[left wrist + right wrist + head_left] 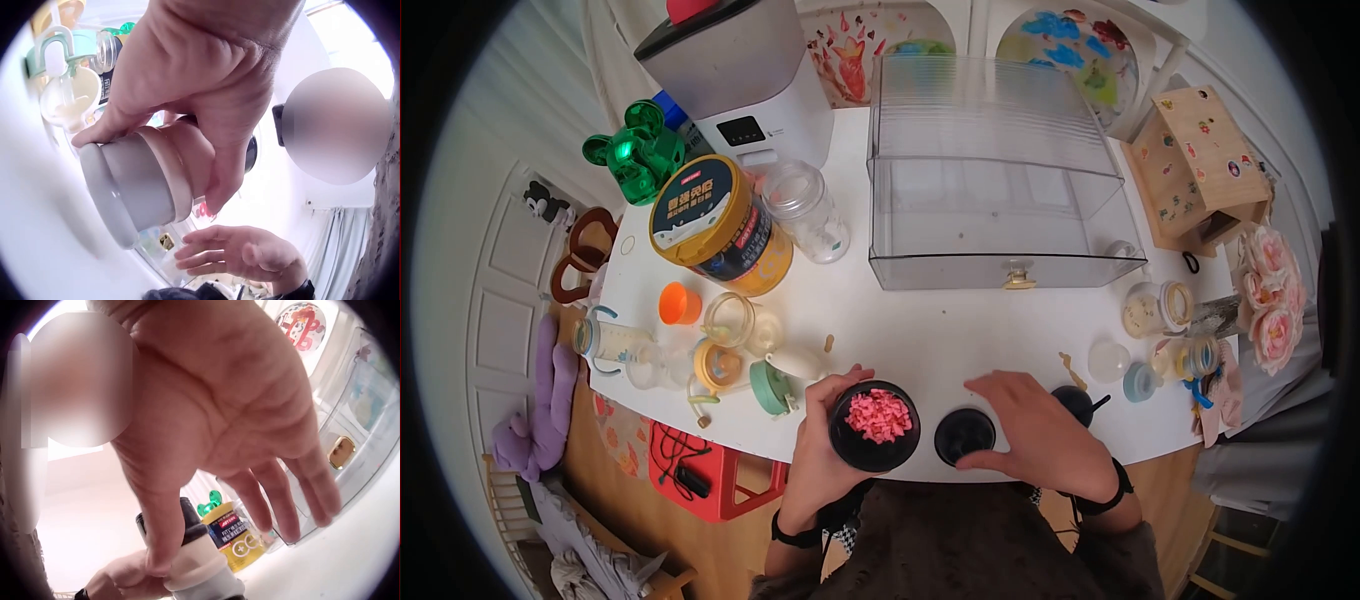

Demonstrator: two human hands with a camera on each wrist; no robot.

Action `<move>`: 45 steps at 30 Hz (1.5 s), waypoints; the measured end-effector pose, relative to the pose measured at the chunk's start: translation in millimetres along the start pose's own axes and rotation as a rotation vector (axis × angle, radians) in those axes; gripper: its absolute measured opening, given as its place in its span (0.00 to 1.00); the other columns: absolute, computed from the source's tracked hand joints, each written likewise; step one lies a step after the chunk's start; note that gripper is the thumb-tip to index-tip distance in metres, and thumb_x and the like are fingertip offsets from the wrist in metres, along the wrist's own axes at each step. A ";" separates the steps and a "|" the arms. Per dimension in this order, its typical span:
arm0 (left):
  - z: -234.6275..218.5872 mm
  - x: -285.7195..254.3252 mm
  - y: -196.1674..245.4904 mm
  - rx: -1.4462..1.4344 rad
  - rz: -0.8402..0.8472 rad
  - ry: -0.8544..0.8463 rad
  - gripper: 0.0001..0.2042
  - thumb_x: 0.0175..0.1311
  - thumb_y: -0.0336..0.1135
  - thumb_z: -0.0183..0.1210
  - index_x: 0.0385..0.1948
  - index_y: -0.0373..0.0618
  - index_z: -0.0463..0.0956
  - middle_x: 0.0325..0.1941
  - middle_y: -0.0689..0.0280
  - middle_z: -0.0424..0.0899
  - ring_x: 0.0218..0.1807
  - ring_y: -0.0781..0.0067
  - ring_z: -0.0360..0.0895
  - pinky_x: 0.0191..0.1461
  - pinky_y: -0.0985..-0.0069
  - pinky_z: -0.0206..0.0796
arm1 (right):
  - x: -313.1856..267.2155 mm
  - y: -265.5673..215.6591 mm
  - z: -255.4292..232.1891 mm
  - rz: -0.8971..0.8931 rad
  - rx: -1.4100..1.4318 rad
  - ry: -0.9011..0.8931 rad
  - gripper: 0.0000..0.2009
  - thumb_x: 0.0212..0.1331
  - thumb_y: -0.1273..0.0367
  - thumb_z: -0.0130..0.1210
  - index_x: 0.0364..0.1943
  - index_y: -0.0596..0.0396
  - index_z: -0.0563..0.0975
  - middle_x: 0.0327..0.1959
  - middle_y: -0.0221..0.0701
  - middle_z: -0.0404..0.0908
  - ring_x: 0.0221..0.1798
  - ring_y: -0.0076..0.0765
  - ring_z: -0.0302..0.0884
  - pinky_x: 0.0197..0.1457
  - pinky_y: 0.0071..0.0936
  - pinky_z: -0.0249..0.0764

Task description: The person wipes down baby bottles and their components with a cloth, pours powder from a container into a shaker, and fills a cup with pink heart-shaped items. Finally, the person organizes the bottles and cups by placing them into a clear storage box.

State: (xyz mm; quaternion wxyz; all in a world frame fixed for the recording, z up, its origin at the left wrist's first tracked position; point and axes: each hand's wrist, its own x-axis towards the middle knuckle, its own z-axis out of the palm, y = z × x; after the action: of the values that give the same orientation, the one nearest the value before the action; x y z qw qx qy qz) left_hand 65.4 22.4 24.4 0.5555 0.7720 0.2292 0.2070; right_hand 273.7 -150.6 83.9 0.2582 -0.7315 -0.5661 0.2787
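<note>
Landmark: clear bin (pixel 950 272), transparent, with ribbed top and gold catch, on a white table.

Cup (pixel 139 182), one, black-mouthed, its body grey and beige; in front of the bin, off its near left corner. Contents: pink pieces (pixel 880 416).

Left hand (pixel 820 458), in front of the bin; fingers and thumb wrapped around the cup.

Right hand (pixel 1040 425), in front of the bin; released, fingers extended, grasping nothing. Contact with the lid cannot be told.

Black lid (pixel 965 437), round, in front of the bin, just beside the right hand's thumb.

Yellow tub (pixel 765 255), dark-lidded, left of the bin; clear jar (pixel 805 205), between tub and bin.

Orange cup (pixel 680 303), left of the bin and nearer the wearer.

Wooden house (pixel 1200 155), stickered, just right of the bin.

Pink flowers (pixel 1270 285), right of the bin, beyond its near right corner.
</note>
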 end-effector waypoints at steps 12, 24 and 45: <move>11.7 11.6 15.8 0.070 -0.126 0.081 0.45 0.40 0.28 0.82 0.61 0.41 0.58 0.66 0.51 0.75 0.61 0.61 0.80 0.65 0.67 0.72 | -11.6 9.8 18.3 0.084 0.052 0.179 0.20 0.49 0.67 0.74 0.45 0.59 0.81 0.52 0.40 0.85 0.51 0.48 0.84 0.52 0.36 0.80; 32.8 27.5 35.5 -0.119 0.028 0.030 0.44 0.44 0.27 0.80 0.65 0.43 0.60 0.65 0.54 0.76 0.64 0.60 0.78 0.67 0.68 0.70 | -9.8 -27.8 -15.2 -0.165 0.463 0.703 0.23 0.52 0.75 0.72 0.51 0.63 0.75 0.59 0.54 0.79 0.59 0.50 0.82 0.57 0.34 0.79; 26.1 31.0 56.8 -0.023 -0.091 -0.390 0.42 0.35 0.30 0.79 0.63 0.50 0.74 0.57 0.60 0.80 0.58 0.55 0.80 0.61 0.65 0.73 | -9.4 -0.6 -36.5 -0.262 0.540 0.109 0.22 0.47 0.76 0.72 0.48 0.60 0.76 0.59 0.45 0.82 0.59 0.50 0.82 0.60 0.35 0.78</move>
State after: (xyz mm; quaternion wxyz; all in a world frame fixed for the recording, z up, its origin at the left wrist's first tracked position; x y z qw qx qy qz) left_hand 112.5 4.9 72.7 0.6070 0.7799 0.1497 0.0309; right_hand 296.9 -161.9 111.3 0.5069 -0.5712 -0.5464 0.3437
